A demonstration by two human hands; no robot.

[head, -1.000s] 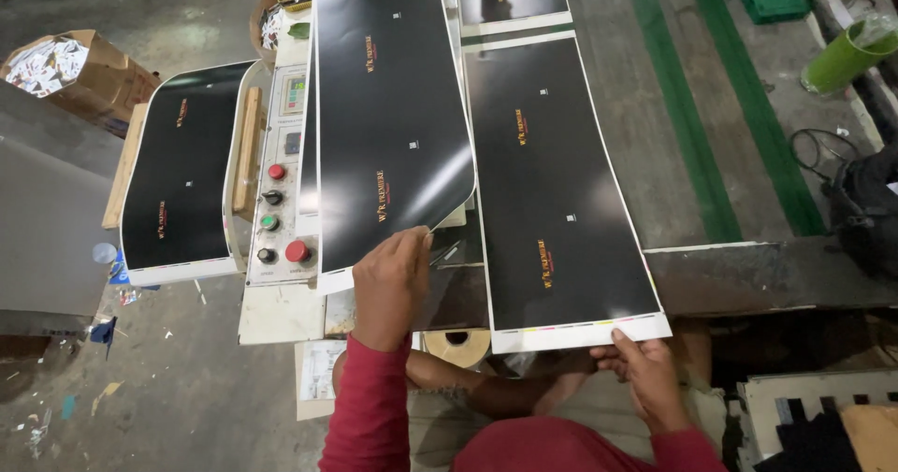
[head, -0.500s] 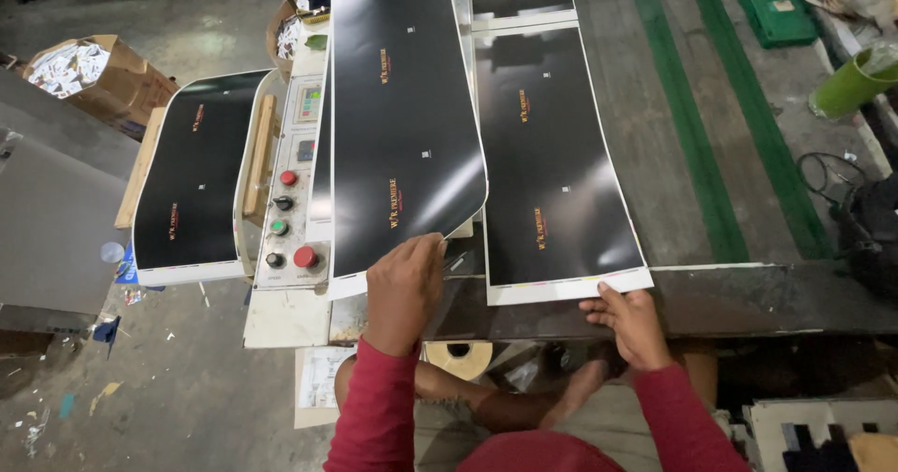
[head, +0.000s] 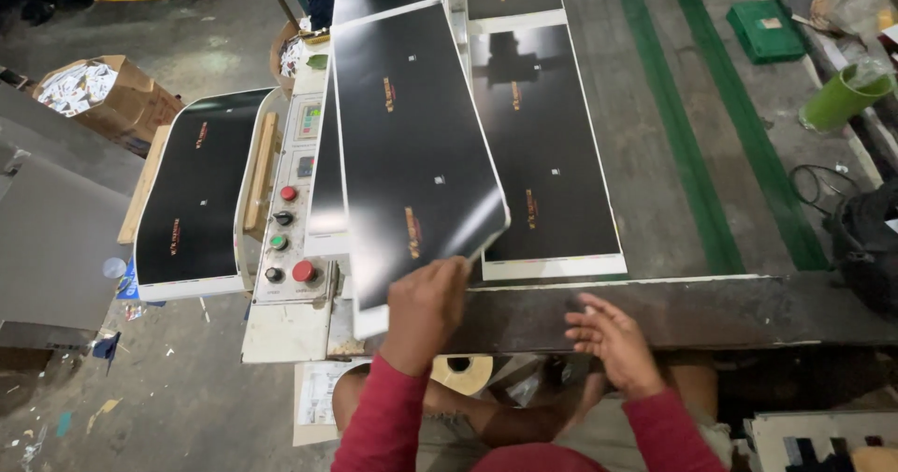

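Concrete floor (head: 655,154), grey and painted with green stripes, spreads under a workstation seen from above, with a dark worn bench edge (head: 711,308) running across in front of the person. Left hand (head: 426,304), on a red-sleeved arm reaching forward and up from the lower middle, is bent at the wrist with the fingers curled over the near edge of a long black printed sheet (head: 412,145); the hand is clamped on that sheet, which is lifted off the surface and bows slightly, its far end pointing away over the machine. Right hand (head: 608,336) hovers just above the bench edge, palm down, fingers spread and loose, holding nothing and well apart from the left. Just beyond it a second black sheet with a white border (head: 547,145) lies flat, and the lifted sheet overlaps its left side. To the left of the held sheet stands a cream control panel (head: 290,219) with red, green and black buttons, and beyond that another black sheet rests on a rounded tray (head: 201,191). A cardboard box of scraps (head: 103,98) sits at far left, a green cylinder (head: 842,98) at far right.
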